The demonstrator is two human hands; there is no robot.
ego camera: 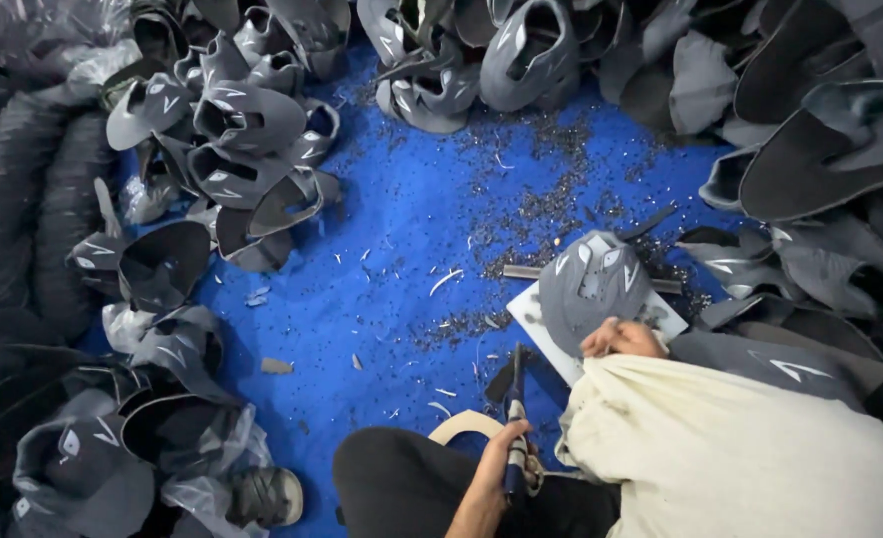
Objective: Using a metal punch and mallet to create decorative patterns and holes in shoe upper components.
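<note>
Head view shows my left grip point(509, 453) clenched around the handle of a dark hammer-like tool point(516, 418), its head pointing away from me over the blue floor mat point(391, 259). My right grip point(621, 341) presses down on a grey shoe upper point(591, 284), fingers curled at its near edge; whether they pinch it I cannot tell. That upper lies on a white board point(541, 329), amid dark scraps. Piles of grey shoe uppers point(242, 130) surround the mat.
</note>
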